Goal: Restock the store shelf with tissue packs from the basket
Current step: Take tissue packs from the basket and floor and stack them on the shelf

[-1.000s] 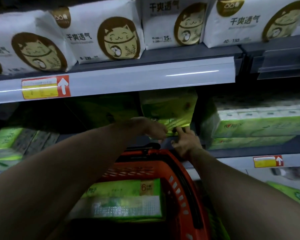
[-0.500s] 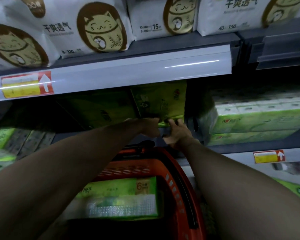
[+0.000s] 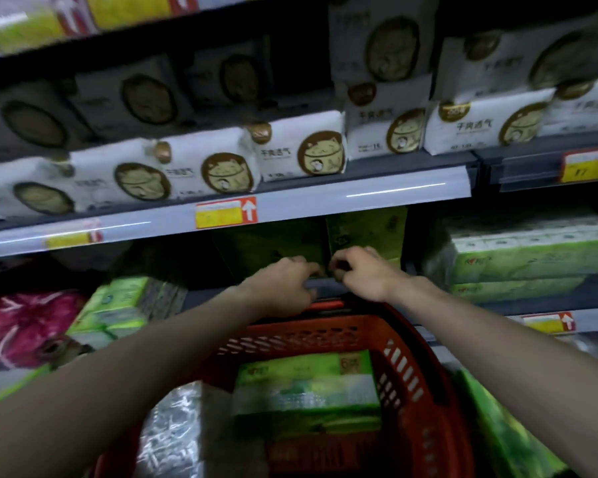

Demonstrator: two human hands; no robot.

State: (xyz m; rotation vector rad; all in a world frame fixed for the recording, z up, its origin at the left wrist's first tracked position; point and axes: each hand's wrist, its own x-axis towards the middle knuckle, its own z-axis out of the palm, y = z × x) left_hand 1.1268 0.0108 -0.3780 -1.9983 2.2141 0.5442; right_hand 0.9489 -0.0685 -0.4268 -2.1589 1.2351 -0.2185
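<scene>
An upright green tissue pack [image 3: 366, 229] stands on the middle shelf [image 3: 549, 294], under the shelf rail. My left hand [image 3: 285, 282] and my right hand [image 3: 365, 274] meet at its lower left corner with fingers curled on its bottom edge. A darker green pack [image 3: 273, 248] stands just to its left, behind my left hand. Below my wrists sits the red basket [image 3: 411, 370], pushed up against the shelf front. Another green tissue pack [image 3: 304, 388] lies flat inside it.
Stacked green tissue packs [image 3: 532, 257] fill the middle shelf at the right, and a smaller stack [image 3: 118, 308] lies at the left. White cat-print packs [image 3: 301, 150] line the shelf above. A pink pack [image 3: 25, 326] sits at far left. Price tags [image 3: 225, 212] hang on the rails.
My head has tilted up, so more of the upper shelves shows. Both hands stay at the bottom edge of the upright green pack, which stands a little deeper in the shelf.
</scene>
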